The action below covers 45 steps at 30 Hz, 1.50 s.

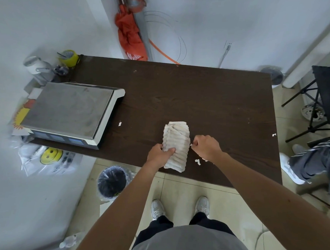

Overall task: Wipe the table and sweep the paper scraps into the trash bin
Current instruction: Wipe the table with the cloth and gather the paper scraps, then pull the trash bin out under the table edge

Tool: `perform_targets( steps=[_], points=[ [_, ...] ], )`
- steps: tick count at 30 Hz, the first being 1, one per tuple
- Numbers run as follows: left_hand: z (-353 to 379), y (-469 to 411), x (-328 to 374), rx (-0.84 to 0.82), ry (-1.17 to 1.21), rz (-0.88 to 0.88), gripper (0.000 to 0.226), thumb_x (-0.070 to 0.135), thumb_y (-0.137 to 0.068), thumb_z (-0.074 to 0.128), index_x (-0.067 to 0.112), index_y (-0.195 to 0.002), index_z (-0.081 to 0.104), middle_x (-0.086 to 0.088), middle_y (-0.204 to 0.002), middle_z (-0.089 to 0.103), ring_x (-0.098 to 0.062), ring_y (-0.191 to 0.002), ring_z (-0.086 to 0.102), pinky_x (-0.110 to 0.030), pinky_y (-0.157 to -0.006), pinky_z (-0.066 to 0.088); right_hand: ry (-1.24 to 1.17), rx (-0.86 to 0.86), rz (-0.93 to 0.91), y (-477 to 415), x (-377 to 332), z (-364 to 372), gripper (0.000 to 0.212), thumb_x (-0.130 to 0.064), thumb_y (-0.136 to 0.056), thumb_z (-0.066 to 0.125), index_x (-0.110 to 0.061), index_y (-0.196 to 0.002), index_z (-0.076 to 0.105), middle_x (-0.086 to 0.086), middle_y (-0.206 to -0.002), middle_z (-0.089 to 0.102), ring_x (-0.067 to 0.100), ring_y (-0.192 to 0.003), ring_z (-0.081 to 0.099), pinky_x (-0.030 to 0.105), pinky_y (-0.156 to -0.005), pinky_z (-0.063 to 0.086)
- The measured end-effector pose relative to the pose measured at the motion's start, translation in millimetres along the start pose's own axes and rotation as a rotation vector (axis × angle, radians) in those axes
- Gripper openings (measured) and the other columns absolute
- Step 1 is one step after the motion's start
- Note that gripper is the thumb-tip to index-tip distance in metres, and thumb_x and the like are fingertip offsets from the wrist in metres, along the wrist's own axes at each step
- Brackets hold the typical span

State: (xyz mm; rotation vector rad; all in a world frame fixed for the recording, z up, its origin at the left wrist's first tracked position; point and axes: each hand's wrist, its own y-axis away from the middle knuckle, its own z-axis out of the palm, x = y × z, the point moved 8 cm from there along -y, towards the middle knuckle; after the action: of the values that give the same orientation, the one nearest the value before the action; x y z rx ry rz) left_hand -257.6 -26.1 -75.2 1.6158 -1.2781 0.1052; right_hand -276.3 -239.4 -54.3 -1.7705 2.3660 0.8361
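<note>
Both hands work near the front edge of a dark brown wood-grain table point(206, 96). Left hand point(159, 155) grips the left side of a folded, ribbed off-white cloth point(176, 145), thumb pressed on top. Right hand point(206, 146) is curled closed just right of the cloth, pinching a small white paper scrap point(191, 145) at its fingertips. More torn scraps lie on the tabletop: one beside the right wrist at 5 o'clock from the cloth point(197, 161), one at 10 o'clock near the scale point(120, 123), one at 3 o'clock by the right edge point(274, 134). From 12 to 2 o'clock the tabletop spreads bare and wide. At 9 o'clock a flat electronic scale point(71, 112) with a steel platform fills the table's left end, its corner overhanging the front edge. On the tiled floor at 7 o'clock, just beyond the front edge, stands a round trash bin point(112, 181) lined with clear plastic. At 3 o'clock, past the right edge, another person's striped trouser leg point(317, 159) and white shoe stand close.
</note>
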Motion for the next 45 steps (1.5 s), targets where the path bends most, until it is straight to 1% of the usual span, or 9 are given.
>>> perform_targets(
  steps=[4, 9, 13, 20, 24, 30, 35, 39, 45],
  points=[
    [0.6, -1.2, -0.9, -0.001, 0.0, -0.006, 0.074, 0.053, -0.086, 0.071, 0.013, -0.144, 0.047, -0.006, -0.142, 0.055, -0.029, -0.127, 0.056, -0.046, -0.105, 0.049, 0.089, -0.059, -0.038, 4.8, 3.8, 4.2, 0.017, -0.037, -0.086, 0.057, -0.024, -0.092, 0.067, -0.005, -0.085, 0.068, 0.019, -0.08, 0.064, 0.032, -0.072, 0.053],
    [1.0, 0.1, 1.5, 0.011, -0.016, -0.009, 0.072, 0.051, -0.088, 0.071, 0.012, -0.143, 0.047, -0.006, -0.139, 0.056, -0.029, -0.125, 0.057, -0.043, -0.103, 0.05, 0.008, -0.103, -0.098, 11.3, -5.3, 10.4, 0.025, -0.049, -0.081, 0.059, -0.026, -0.08, 0.069, -0.01, -0.076, 0.07, 0.012, -0.074, 0.065, 0.03, -0.07, 0.051],
    [1.9, 2.8, 2.5, 0.02, -0.01, -0.011, 0.069, 0.049, -0.088, 0.071, 0.012, -0.141, 0.049, -0.006, -0.136, 0.058, -0.028, -0.122, 0.058, -0.039, -0.097, 0.05, -0.025, -0.1, -0.129, 12.9, -12.4, 15.8, 0.026, -0.045, -0.083, 0.058, -0.022, -0.07, 0.064, -0.006, -0.07, 0.068, 0.016, -0.069, 0.064, 0.031, -0.066, 0.051],
    [1.4, 5.6, 0.7, 0.041, 0.022, -0.018, 0.063, 0.049, -0.088, 0.071, 0.013, -0.136, 0.052, -0.004, -0.126, 0.06, -0.025, -0.114, 0.06, -0.036, -0.09, 0.051, 0.001, -0.063, -0.177, 16.6, -22.0, 14.1, 0.014, -0.032, -0.086, 0.057, -0.024, -0.084, 0.068, -0.006, -0.08, 0.07, 0.019, -0.075, 0.066, 0.029, -0.068, 0.048],
    [1.0, 9.7, -0.8, 0.059, 0.052, -0.023, 0.061, 0.049, -0.088, 0.071, 0.014, -0.135, 0.053, 0.002, -0.113, 0.056, -0.02, -0.103, 0.057, -0.033, -0.082, 0.048, 0.079, -0.067, -0.168, 17.2, -16.3, 7.3, 0.02, -0.033, -0.088, 0.054, -0.022, -0.089, 0.071, -0.001, -0.082, 0.071, 0.022, -0.077, 0.067, 0.031, -0.07, 0.051],
    [-4.3, 18.2, -4.5, 0.119, 0.112, -0.041, 0.066, 0.05, -0.088, 0.07, 0.012, -0.139, 0.052, -0.006, -0.133, 0.06, -0.025, -0.116, 0.06, -0.032, -0.086, 0.046, 0.328, -0.071, -0.17, 13.2, -17.2, -14.0, 0.029, -0.033, -0.09, 0.046, -0.011, -0.085, 0.065, 0.008, -0.087, 0.066, 0.032, -0.086, 0.066, 0.035, -0.069, 0.048],
    [-29.7, 29.2, -9.5, 0.213, 0.108, -0.04, 0.067, 0.05, -0.093, 0.064, 0.011, -0.145, 0.048, -0.008, -0.142, 0.056, -0.027, -0.129, 0.054, -0.038, -0.104, 0.044, 0.378, 0.001, -0.253, 3.3, -64.5, -42.5, 0.024, -0.028, -0.089, 0.046, -0.014, -0.079, 0.062, 0.001, -0.073, 0.06, 0.025, -0.073, 0.063, 0.031, -0.062, 0.046],
    [-62.2, 41.0, -31.8, 0.275, 0.146, -0.083, 0.062, 0.049, -0.097, 0.059, 0.011, -0.145, 0.049, -0.007, -0.141, 0.057, -0.026, -0.13, 0.054, -0.038, -0.104, 0.044, 0.378, 0.062, -0.395, 6.0, -124.8, -42.6, 0.023, -0.029, -0.091, 0.049, -0.014, -0.078, 0.06, 0.001, -0.071, 0.057, 0.024, -0.069, 0.059, 0.028, -0.062, 0.041],
    [-113.1, 56.3, -94.2, 0.363, 0.291, -0.17, 0.04, 0.039, -0.1, 0.055, 0.003, -0.114, 0.067, -0.011, -0.1, 0.068, -0.026, -0.094, 0.067, -0.038, -0.09, 0.053, 0.414, 0.004, -0.568, 21.3, -217.7, 3.9, 0.031, -0.039, -0.097, 0.047, -0.015, -0.09, 0.066, 0.002, -0.074, 0.062, 0.023, -0.068, 0.06, 0.028, -0.062, 0.039]
  ],
)
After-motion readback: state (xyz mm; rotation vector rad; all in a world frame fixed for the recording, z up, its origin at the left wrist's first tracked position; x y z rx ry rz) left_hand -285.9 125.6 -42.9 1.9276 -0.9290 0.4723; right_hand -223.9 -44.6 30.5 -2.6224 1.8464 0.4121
